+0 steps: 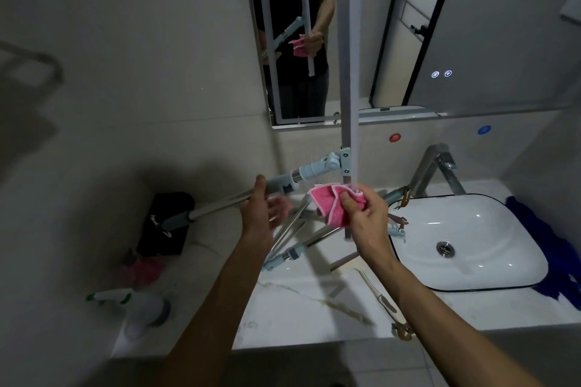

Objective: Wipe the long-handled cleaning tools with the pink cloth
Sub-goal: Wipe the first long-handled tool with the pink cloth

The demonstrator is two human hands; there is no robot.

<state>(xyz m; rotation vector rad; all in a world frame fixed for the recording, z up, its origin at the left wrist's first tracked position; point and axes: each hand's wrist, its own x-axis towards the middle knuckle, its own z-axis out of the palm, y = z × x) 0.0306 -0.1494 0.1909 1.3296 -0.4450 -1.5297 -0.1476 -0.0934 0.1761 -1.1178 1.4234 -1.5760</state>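
Note:
A long-handled squeegee is held up over the counter, its flat white-edged blade [348,72] standing upright and its metal handle [226,203] running down to the left. My left hand [262,210] grips the handle near the pale blue joint. My right hand [366,214] pinches the pink cloth [327,203] around the lower end of the blade. Several more long-handled tools [295,236] with metal poles and pale blue fittings lie on the counter beneath my hands.
A white basin [471,284] with a steel tap [435,166] sits at the right, a blue cloth [553,242] beside it. A black box [166,223], a white spray bottle [138,305] and a small brush [382,298] rest on the marble counter. A mirror hangs behind.

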